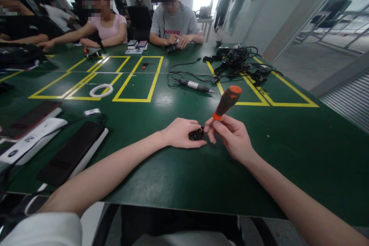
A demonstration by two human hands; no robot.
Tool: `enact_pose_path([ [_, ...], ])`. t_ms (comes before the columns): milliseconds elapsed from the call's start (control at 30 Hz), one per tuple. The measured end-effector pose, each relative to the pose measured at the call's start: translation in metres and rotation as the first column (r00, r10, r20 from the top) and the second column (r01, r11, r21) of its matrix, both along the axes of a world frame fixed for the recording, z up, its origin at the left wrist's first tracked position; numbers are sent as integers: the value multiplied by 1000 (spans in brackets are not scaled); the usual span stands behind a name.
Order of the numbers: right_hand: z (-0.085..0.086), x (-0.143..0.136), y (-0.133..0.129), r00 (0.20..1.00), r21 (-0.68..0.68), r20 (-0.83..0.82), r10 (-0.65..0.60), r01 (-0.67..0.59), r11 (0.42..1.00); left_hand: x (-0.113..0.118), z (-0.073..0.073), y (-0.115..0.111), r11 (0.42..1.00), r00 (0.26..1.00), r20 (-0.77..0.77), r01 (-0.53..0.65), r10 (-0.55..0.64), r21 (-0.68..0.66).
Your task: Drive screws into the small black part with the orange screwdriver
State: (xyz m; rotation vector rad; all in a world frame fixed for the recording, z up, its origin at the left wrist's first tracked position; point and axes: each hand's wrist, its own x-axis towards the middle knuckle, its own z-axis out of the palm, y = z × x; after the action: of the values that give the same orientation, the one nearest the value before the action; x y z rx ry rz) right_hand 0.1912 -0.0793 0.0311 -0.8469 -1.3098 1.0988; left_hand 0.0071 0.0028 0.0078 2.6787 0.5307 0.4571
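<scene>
My left hand point(181, 132) rests on the green table, its fingers closed round a small black part point(196, 134) whose kind I cannot make out. A short dark piece sticks up from that part near my fingertips. My right hand point(232, 134) grips a screwdriver point(226, 103) with a black and orange handle, pinched low near its orange collar. The handle leans up and to the right. The screwdriver's shaft and tip are hidden by my fingers, right beside the black part.
Ahead lie a corded electric screwdriver point(194, 85), a tangle of black cables point(236, 61) and a white ring of tape or tubing point(101, 90). Phones point(73, 152) and a white power bank point(33, 140) are at left. Yellow tape point(132, 100) marks the green table point(288, 153). Co-workers point(176, 23) sit opposite.
</scene>
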Motion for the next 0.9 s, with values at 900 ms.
enact_pose_path([
  [900,0,1,2,999,0,49,-23,23,1000,1,-3,1,1000,1000,9,-3,3,18],
])
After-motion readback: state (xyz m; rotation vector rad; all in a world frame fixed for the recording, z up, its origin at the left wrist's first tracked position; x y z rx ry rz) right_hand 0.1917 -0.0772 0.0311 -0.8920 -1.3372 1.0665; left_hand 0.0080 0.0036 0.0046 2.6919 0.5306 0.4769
